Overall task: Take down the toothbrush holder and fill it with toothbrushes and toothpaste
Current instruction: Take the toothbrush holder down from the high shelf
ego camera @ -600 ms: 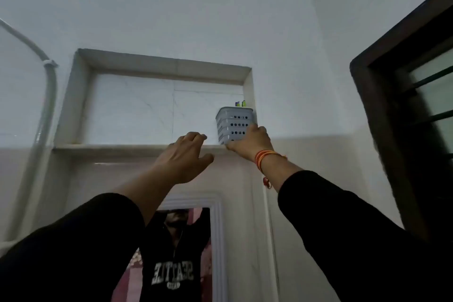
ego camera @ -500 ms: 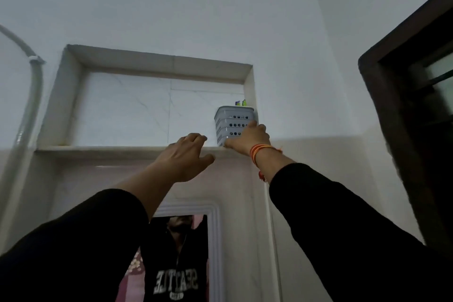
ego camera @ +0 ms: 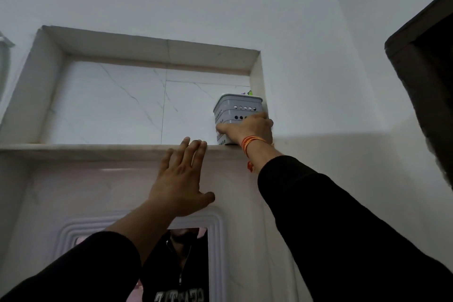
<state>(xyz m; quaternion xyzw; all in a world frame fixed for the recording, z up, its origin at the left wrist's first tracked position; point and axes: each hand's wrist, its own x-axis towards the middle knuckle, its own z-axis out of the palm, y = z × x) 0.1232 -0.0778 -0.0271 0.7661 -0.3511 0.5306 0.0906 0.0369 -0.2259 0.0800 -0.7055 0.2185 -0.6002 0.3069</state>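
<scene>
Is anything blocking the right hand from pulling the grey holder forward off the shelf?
Nothing visible does. The right hand is already wrapped on the toothbrush holder at the shelf edge; the left hand lies flat left of it.

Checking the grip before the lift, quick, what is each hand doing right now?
Left hand: open, flat against the wall under the shelf.
Right hand: closed around the toothbrush holder.

Only lettering: white block capitals on the chest of a black top (ego camera: 176,284), seen reflected in the mirror (ego camera: 215,240) at bottom centre. Letters are mirror-reversed and cut by the frame edge; only tops show. Word not readable. No other text, labels, brands or numbers legible anywhere.
</scene>
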